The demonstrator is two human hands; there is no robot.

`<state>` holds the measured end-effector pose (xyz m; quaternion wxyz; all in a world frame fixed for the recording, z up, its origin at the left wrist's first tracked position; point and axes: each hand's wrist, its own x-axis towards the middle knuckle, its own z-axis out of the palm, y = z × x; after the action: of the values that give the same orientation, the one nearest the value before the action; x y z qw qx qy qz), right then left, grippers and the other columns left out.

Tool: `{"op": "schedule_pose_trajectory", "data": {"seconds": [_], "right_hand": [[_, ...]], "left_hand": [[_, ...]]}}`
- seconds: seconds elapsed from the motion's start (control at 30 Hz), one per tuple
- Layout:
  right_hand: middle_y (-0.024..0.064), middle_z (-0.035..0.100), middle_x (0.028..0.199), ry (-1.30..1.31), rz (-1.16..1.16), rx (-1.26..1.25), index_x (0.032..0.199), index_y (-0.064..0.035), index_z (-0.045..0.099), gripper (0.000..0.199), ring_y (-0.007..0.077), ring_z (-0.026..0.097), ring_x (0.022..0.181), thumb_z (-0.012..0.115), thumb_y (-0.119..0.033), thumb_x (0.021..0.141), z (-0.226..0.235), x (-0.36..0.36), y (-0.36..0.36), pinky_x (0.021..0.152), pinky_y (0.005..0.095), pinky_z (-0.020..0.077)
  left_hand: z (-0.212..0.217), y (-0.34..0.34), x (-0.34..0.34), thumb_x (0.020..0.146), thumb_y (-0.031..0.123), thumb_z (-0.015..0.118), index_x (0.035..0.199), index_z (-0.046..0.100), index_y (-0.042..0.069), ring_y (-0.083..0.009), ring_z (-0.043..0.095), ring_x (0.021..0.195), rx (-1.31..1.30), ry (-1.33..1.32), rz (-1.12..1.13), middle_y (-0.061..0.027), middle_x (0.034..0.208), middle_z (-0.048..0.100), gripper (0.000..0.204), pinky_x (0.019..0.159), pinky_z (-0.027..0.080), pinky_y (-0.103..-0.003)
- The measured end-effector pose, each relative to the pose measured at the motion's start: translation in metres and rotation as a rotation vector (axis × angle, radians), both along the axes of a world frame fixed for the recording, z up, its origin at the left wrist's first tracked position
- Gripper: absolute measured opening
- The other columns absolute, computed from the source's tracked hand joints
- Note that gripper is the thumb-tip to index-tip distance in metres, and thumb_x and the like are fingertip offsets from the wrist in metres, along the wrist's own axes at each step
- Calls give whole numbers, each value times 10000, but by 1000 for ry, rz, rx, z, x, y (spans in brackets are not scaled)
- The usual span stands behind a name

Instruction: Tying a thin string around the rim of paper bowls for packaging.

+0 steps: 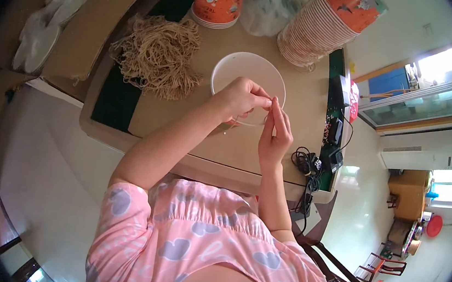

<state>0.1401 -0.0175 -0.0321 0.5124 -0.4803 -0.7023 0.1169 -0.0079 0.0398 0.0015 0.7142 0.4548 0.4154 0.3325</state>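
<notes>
Over a white-lined paper bucket (pixel 239 68) on the table, my two hands meet at the fingertips. The fingers of my left hand (pixel 241 99) are pinched together above the bucket's near part. My right hand (pixel 277 135) is closed too, its thumb and fingers drawn to a point against the left fingertips at the near right rim. Whatever is between the fingers is too small to make out. A loose heap of beige strings (pixel 160 54) lies left of the bucket. My hands hide part of the bucket's near side.
Behind stand a short orange-and-green bucket stack (pixel 219 0), a clear plastic bag (pixel 270 8) and a tall leaning bucket stack (pixel 326 27). Black cables (pixel 311 166) lie at the table's right edge. An open cardboard box (pixel 83 32) holding white pieces is at left.
</notes>
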Motion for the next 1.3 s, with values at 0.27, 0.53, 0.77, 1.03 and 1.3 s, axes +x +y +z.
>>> {"op": "schedule_pose_trajectory", "data": {"seconds": [0.27,0.53,0.77,1.03,1.3], "right_hand": [[107,670,992,396,89,-203,1124,8,618,212,144,622,895,533,-25,933,12,5,2,797,274,489],[31,669,799,159,23,-377,950,-27,652,98,71,545,701,658,-58,857,25,5,9,636,232,443],[42,675,784,177,17,-388,917,-27,657,68,81,559,678,652,-64,860,25,10,10,629,236,447],[40,685,787,199,23,-429,915,-27,660,73,63,588,693,654,-78,862,25,10,12,613,216,438],[1,646,788,235,4,-434,910,-2,646,58,50,566,689,642,-42,868,21,10,13,617,195,439]], "left_hand": [[-6,-7,4,838,83,667,912,680,-11,-85,593,692,293,229,86,-59,831,681,120,599,477,-233],[-10,-9,2,793,82,671,831,693,-5,-117,635,692,401,265,138,-84,771,695,97,649,514,-262],[-4,-14,0,790,88,672,844,690,-3,-128,638,687,407,317,138,-93,766,690,108,642,507,-272],[-4,-13,0,799,89,660,881,686,-17,-161,658,706,474,347,140,-125,801,695,137,660,515,-284],[-1,-15,-1,815,59,634,924,693,-15,-231,683,764,596,336,179,-150,850,701,144,716,532,-321]]}}
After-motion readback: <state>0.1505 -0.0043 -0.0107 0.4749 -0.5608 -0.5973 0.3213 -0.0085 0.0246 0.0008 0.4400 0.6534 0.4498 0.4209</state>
